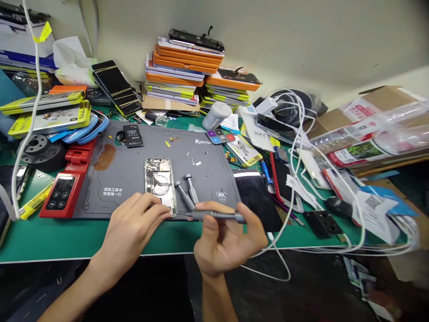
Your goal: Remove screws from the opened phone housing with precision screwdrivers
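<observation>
An opened phone [161,172] lies on the grey work mat [130,197], its inner parts exposed. My left hand [132,226] is closed on the phone's lower end, with the fingertips at its bottom edge, partly hiding it. In my right hand [228,241] is a grey screwdriver [219,215], held level between thumb and fingers with its tip pointing left towards the phone's lower corner. Just beyond it on the mat lie a second screwdriver [183,194] and a third screwdriver [191,188]. A black phone battery [133,136] rests near the mat's far left.
Tiny loose parts [194,162] are scattered on the mat. To its left sits a red device with a display [62,194]. Stacked orange boxes [187,60] stand at the back. White cables [295,179] and a dark tablet-like panel [258,199] lie on the right.
</observation>
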A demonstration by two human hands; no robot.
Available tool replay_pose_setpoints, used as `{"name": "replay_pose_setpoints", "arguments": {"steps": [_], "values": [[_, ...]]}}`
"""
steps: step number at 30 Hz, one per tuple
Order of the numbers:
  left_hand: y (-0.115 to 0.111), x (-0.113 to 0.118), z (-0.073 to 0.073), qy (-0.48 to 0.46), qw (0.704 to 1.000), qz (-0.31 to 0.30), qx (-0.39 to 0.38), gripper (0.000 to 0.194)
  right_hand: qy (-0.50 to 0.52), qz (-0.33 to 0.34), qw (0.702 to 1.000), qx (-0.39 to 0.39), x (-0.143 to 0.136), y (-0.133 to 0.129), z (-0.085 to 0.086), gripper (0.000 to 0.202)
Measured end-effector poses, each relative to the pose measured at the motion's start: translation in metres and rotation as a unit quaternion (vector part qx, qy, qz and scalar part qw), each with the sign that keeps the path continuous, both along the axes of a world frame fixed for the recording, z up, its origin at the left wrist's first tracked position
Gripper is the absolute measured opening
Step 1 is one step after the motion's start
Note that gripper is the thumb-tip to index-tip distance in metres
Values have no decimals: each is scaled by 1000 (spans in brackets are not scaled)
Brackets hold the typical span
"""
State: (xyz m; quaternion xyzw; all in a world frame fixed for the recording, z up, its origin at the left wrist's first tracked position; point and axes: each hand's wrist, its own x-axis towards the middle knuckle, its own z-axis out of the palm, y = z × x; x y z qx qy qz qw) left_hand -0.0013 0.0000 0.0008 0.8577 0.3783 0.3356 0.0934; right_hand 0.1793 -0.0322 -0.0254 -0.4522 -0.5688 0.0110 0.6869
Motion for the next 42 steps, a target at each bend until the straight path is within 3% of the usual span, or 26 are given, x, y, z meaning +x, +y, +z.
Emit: {"name": "replay_pose_setpoints", "arguments": {"steps": [3, 11, 15, 18, 20, 23, 26, 35, 42], "values": [[0, -1, -2, 13, 1000, 5, 12, 13, 54, -24, 998, -26, -3, 1, 5, 52], [0, -4, -2, 35, 996, 73, 40, 11, 62, 14, 997, -50, -4, 1, 1, 56], [2, -8, 4, 5, 999, 50, 6, 11, 33, 13, 999, -37, -2, 1, -3, 57], [6, -26, 14, -48, 997, 41, -50, 10, 30, 1, 999, -24, -1, 1, -4, 56], [12, -45, 20, -58, 992, 105, -41, 12, 24, 8, 999, -31, -2, 2, -2, 56], [24, -72, 23, 23, 984, 175, -21, 20, -12, 37, 998, -47, -5, 4, 2, 58], [34, -84, 20, 113, 973, 198, 15, 34, -55, 60, 995, -53, -14, 4, 6, 63], [33, -75, 11, 130, 977, 146, 90, 30, -159, 59, 985, -32, -35, 16, 5, 58], [34, -76, 2, 155, 968, 180, 81, 22, -152, 72, 985, -48, -33, 14, 3, 58]]}}
